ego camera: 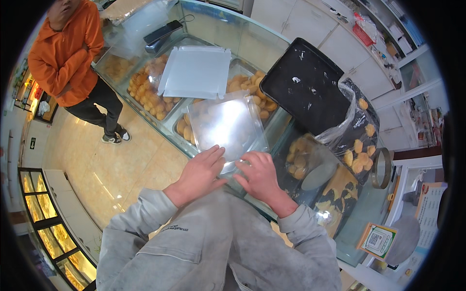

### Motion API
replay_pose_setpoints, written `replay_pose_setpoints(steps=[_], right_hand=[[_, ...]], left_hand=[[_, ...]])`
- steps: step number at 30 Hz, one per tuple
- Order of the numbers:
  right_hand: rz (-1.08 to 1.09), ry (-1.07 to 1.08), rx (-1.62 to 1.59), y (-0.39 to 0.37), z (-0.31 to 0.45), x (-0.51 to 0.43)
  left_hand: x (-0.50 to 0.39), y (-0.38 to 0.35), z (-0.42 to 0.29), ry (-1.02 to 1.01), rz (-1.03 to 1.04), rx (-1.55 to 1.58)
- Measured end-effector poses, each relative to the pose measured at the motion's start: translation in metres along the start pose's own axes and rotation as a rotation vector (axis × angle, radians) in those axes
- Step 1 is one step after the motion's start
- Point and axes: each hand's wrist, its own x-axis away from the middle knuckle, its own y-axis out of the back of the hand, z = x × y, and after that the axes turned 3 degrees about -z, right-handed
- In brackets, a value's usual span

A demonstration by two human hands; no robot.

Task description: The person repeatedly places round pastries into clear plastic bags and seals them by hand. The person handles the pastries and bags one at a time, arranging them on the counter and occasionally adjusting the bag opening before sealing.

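A clear plastic box lid [225, 123] with upturned edges lies before me on the glass display counter, bright with glare. My left hand [202, 169] is at its near left edge, fingers stretched over the plastic and thumb lower down. At the near right corner, my right hand [258, 172] has bent fingers on the folded edge. Just beyond the lid, a white square tray with raised sides [196, 71], apparently cardboard, rests above the pastries. Round golden pastries [184, 129] show beside and through the clear plastic.
Ridged pastries [145, 91] fill a metal tray at left. A black baking tray [302, 83] tilts at right, beside bagged pastries [360, 156] and a metal ring [381, 168]. A phone [162, 32] lies at the back. A person in an orange jacket [69, 51] stands across the counter.
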Motion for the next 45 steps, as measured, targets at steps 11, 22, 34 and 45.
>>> replay_pose_setpoints(steps=[11,22,34,45], right_hand=[[-0.012,0.031,-0.082,-0.017,0.008,0.005],[0.102,-0.151,0.125,-0.022,0.023,-0.012],[0.337,-0.558,-0.037,0.015,-0.006,-0.058],[0.405,-0.641,-0.056,0.027,-0.021,-0.076]], left_hand=[[0.029,0.0,0.017,-0.111,0.013,-0.066],[0.015,-0.015,-0.007,0.122,-0.126,-0.098],[-0.02,-0.002,0.025,0.187,-0.017,0.07],[-0.027,0.015,0.046,0.32,0.098,0.247]])
